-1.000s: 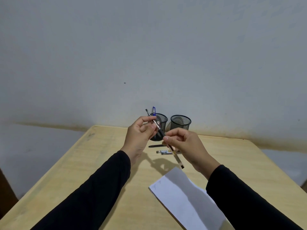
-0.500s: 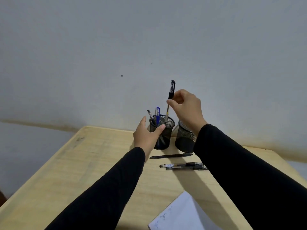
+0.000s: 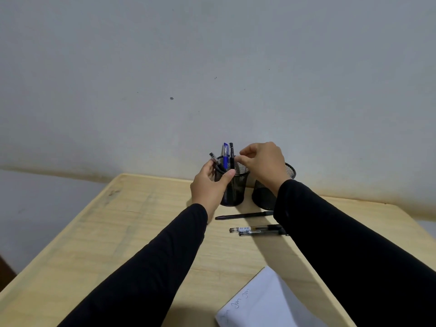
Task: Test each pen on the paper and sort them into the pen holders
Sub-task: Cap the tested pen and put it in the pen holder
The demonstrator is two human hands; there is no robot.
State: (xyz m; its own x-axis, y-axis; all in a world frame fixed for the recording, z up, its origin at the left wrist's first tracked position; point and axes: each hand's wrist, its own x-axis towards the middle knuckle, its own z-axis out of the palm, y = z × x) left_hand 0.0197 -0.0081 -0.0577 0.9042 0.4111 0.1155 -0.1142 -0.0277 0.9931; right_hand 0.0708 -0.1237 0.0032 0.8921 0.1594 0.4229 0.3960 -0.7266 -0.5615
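Observation:
Two black mesh pen holders stand at the table's far edge. My left hand (image 3: 207, 187) grips the left holder (image 3: 238, 187) around its side. A black pen (image 3: 231, 149), a blue pen (image 3: 225, 154) and a clear pen (image 3: 213, 158) stick up out of it. My right hand (image 3: 264, 161) hovers just right of the black pen, thumb and forefinger slightly apart with nothing between them. The right holder (image 3: 291, 171) is partly hidden behind my right wrist. A dark pen (image 3: 243, 216) and two clear pens (image 3: 252, 229) lie on the table in front of the holders. The white paper (image 3: 266, 303) with scribbles lies near me.
The wooden table (image 3: 132, 232) butts against a pale wall. Its left edge runs diagonally toward me. My black sleeves cross the table's middle and right, and the right one covers the ends of the loose pens.
My right hand lowered the black pen from above into the left holder and let go of it. My left hand closed around that holder.

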